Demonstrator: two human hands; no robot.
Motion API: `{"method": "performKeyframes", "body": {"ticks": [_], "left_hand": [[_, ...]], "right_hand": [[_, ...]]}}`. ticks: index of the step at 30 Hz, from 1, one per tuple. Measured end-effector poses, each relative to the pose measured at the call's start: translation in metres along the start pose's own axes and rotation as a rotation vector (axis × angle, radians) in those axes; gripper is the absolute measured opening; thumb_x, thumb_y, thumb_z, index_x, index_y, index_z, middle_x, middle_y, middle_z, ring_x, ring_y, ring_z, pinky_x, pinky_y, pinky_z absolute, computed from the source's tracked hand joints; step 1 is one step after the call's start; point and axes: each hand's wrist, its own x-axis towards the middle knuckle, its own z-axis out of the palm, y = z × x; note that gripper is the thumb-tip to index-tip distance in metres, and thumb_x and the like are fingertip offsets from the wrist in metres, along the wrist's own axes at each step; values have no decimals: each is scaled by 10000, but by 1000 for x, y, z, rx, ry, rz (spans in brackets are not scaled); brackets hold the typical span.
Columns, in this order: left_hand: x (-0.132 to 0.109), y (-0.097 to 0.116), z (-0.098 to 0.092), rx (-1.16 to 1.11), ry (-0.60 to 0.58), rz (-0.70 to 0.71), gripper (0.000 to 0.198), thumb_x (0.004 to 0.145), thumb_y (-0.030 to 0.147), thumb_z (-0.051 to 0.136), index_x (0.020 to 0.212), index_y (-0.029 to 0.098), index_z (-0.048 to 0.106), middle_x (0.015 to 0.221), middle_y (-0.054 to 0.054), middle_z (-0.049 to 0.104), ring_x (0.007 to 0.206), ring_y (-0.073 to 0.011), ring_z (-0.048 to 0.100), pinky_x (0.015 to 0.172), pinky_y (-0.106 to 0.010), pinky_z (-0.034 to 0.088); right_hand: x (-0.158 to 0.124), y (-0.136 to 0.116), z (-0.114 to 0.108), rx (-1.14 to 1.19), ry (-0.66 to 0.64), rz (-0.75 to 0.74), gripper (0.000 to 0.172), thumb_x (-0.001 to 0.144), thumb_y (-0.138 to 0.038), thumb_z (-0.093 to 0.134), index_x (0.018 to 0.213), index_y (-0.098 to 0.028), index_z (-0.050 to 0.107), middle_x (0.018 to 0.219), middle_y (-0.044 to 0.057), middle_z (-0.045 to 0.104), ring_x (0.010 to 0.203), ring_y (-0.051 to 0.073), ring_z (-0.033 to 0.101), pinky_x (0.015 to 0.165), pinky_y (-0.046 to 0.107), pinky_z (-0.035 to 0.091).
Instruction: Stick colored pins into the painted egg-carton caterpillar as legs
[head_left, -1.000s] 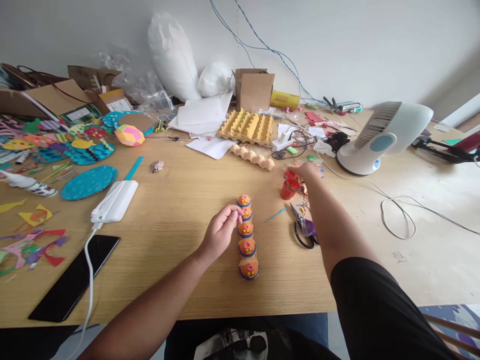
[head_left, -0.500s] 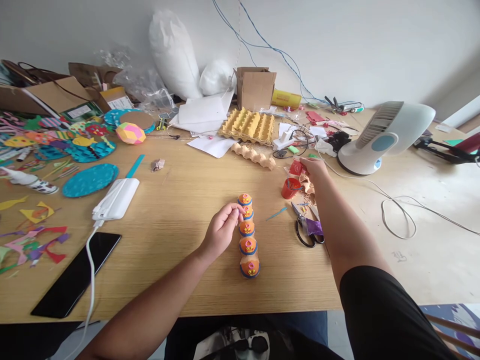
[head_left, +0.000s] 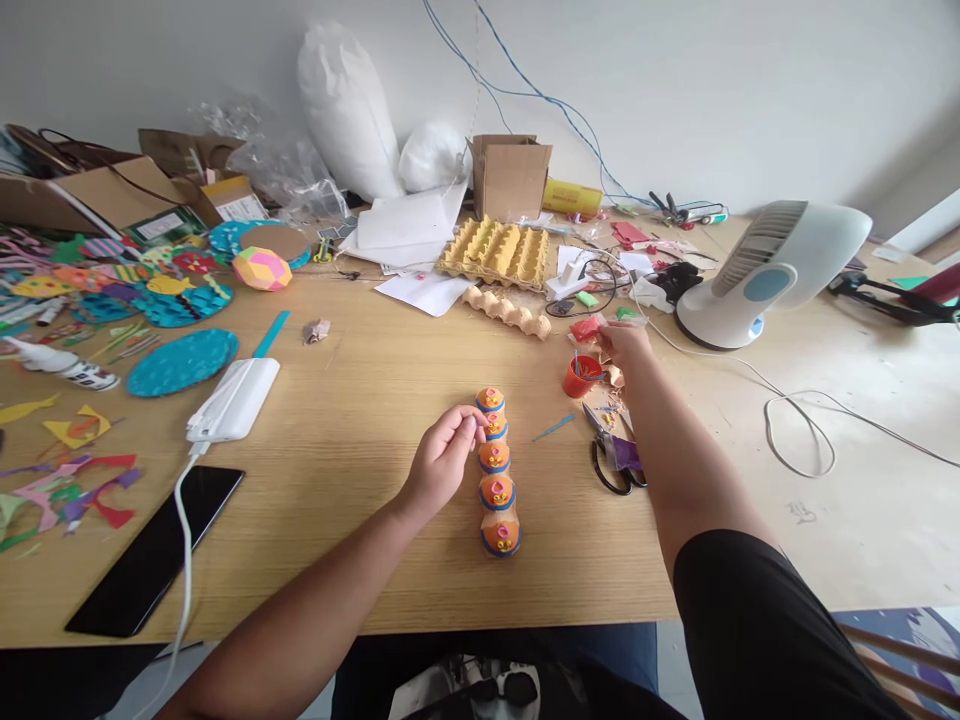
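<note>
A row of several orange egg-carton cups (head_left: 496,480) with blue rims and small pink and yellow curls on top lies mid-table. My left hand (head_left: 441,462) rests beside it, thumb and forefinger pinched on a tiny piece against the second cup from the far end. My right hand (head_left: 626,345) reaches out over a small red cup (head_left: 580,376) holding thin sticks. Its fingertips pinch a red paper scrap (head_left: 586,328). Black-handled scissors (head_left: 609,458) and a purple scrap lie under my right forearm.
A white fan (head_left: 765,275) with a trailing cable stands at the right. Yellow egg trays (head_left: 495,250) and a cardboard box (head_left: 510,175) sit at the back. A power bank (head_left: 234,400), a phone (head_left: 154,565) and coloured paper cut-outs (head_left: 180,362) fill the left.
My right hand drew back a little from the far clutter towards the red cup, now with a red scrap at its fingertips. My left hand stayed at the cup row.
</note>
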Motion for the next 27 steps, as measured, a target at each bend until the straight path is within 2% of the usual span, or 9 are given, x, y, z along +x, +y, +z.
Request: {"method": "performKeyframes", "body": {"ticks": [4,8,12,15,18,20,22,24,27], "left_hand": [[0,0,0,0,-3,-2,278,1001,437,485,960,199,624,803,-16,574,756,-139,516,728,-263,430],[0,-1,0,-1,3,-12,283,995,447,491,959,202,627,800,-18,577,753,-144,512,722,-266,429],[0,-2,0,-3,8,-18,282,992,451,498,958,205,632,799,-19,580,751,-144,512,722,-266,429],[1,-4,0,-10,21,-22,291,989,461,500,959,206,636,799,-20,583,749,-145,515,716,-266,430],[2,-6,-1,-16,44,-30,301,980,473,511,963,206,646,796,-20,585,738,-145,512,707,-265,432],[2,-8,-1,-13,51,-33,302,976,474,516,970,207,655,800,-20,587,735,-143,510,703,-263,431],[2,-9,-2,-5,53,-35,300,977,468,515,985,207,664,812,-22,592,736,-141,511,698,-261,430],[3,-9,-2,3,52,-31,297,984,455,507,1016,209,670,834,-25,599,741,-138,512,695,-258,429],[3,-6,-2,-3,58,-12,277,983,426,518,1100,216,656,896,-33,623,768,-136,531,706,-255,437]], "right_hand": [[4,1,-1,-10,-53,85,123,857,-42,595,843,-143,526,611,-19,547,596,106,597,601,236,521],[4,2,-4,-98,-73,112,73,888,-164,619,852,-130,566,600,10,567,575,125,584,574,268,511],[3,1,-5,-237,-50,75,110,822,-245,681,833,-152,624,637,37,616,536,150,570,565,313,522],[3,1,-6,-332,-40,42,117,801,-269,690,842,-163,662,665,50,637,568,184,601,609,348,538],[1,1,-6,-408,-58,33,183,808,-345,695,846,-166,698,705,84,665,690,245,661,697,387,553],[-1,2,-7,-512,-33,-14,223,827,-389,677,871,-175,720,827,124,705,844,282,679,791,407,548],[-4,0,-9,-642,39,-107,243,858,-388,630,947,-189,736,1032,151,714,991,293,658,872,409,525],[-11,-4,-11,-705,92,-213,272,887,-371,575,1023,-199,736,1151,144,692,1038,279,637,891,392,509],[-28,-16,-20,-641,-5,-327,308,907,-399,530,989,-188,739,1034,107,708,929,243,638,812,343,503]]}}
